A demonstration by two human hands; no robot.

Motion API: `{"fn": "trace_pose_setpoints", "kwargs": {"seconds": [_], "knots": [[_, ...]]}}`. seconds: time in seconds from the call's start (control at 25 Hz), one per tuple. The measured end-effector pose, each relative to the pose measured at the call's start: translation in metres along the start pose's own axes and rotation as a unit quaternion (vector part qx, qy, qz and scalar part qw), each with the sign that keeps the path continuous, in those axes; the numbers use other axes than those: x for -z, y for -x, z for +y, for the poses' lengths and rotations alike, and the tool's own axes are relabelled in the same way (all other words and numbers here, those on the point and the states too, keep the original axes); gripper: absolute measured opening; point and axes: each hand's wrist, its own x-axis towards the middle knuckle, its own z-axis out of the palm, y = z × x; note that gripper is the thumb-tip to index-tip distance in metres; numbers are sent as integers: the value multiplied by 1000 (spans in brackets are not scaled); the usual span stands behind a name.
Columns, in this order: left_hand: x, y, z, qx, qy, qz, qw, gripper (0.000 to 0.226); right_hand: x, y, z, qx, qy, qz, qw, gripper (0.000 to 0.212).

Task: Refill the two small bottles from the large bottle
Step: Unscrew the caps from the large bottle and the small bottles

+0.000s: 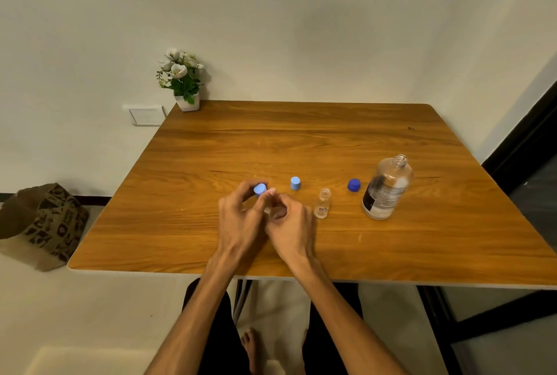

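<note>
Right now the left hand (241, 218) pinches a light blue cap (259, 188) between thumb and fingertips, its grip closed on it just above the desk (301, 139). The right hand (291, 224) sits touching it, fingers curled around what looks like a small clear bottle (269, 211), mostly hidden, so I judge rather than see that it is held upright. The cap lies directly over that bottle's neck, so whichever way it is being turned, the move is straight along the vertical axis. Just to the right stands the second small bottle (322, 203), open and upright, with its own light blue cap (295, 183) behind it. Further right sits a dark blue cap (354, 185), then the large bottle (387, 187), open, upright, nearer the right hand. Nothing stands between. A flower pot (187, 97) occupies the far corner.
</note>
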Motion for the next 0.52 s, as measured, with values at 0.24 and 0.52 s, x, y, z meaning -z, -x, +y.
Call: {"fn": "trace_pose_setpoints", "kwargs": {"seconds": [0.24,0.52], "knots": [[7,-49,-42,54,-192,32,979,33,3,-1,0,-7,0,-29,1000,32],[12,-43,-50,55,-220,-24,974,45,18,7,8,14,-9,-40,999,74]]}}
